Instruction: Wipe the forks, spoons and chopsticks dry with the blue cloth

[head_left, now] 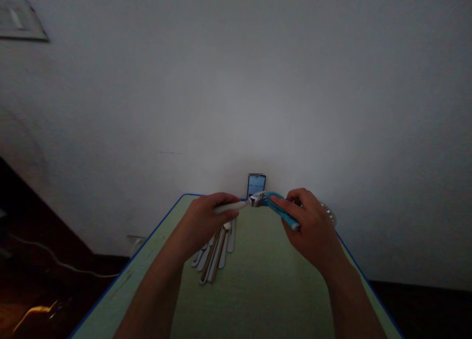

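My left hand (206,216) is closed around the white handle of a utensil (231,208), held level above the table. Its shiny metal head (257,199) points right; the exact kind is hard to make out. My right hand (308,221) grips a blue cloth (282,211), whose left end touches the metal head. Below and beside my left hand, several utensils (216,255) with metal and wooden handles lie in a bunch, their upper ends partly hidden by that hand.
A phone (256,185) with a lit screen leans on the wall behind the hands. The shiny rim of a round metal dish (329,212) shows behind my right hand. The pale green table (265,290) has blue edges. A white cable (62,264) hangs at left.
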{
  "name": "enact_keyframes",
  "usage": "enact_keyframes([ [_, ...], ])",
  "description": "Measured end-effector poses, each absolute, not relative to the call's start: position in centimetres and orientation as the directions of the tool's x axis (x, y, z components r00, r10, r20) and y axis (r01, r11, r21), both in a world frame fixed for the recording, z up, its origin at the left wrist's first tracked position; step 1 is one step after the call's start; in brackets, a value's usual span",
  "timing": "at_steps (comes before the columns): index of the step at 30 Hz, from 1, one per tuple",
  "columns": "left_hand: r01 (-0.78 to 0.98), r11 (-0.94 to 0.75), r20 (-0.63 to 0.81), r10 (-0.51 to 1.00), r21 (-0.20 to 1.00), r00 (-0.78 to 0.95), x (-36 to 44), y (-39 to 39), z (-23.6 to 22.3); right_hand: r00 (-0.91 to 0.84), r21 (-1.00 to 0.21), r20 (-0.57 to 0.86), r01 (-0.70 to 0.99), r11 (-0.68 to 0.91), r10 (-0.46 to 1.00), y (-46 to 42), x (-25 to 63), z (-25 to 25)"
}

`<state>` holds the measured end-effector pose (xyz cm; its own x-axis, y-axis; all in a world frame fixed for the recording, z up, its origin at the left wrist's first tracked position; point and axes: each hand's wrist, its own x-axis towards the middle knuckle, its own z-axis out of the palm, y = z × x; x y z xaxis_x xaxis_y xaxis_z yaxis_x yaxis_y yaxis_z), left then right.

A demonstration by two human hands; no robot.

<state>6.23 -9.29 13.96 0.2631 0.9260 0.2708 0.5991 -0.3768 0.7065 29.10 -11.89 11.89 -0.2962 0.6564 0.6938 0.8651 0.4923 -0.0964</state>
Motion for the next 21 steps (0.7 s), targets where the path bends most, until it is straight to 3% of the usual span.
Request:
enact_keyframes([
  [7, 0.599, -0.367, 0.267, 0.93, 0.711, 0.252, 6.8, -9.2, 14.1, -0.386, -0.07, 0.674, 0.815, 0.575, 0.63, -12.1, 28.6, 12.1],
  [21, 0.615, -0.398, 0.297, 0.917, 0.681, 0.265, 7.3, -9.0, 14.0, -0.454, -0.048, 0.582, 0.809, 0.586, 0.675, -12.0, 28.4, 12.1],
])
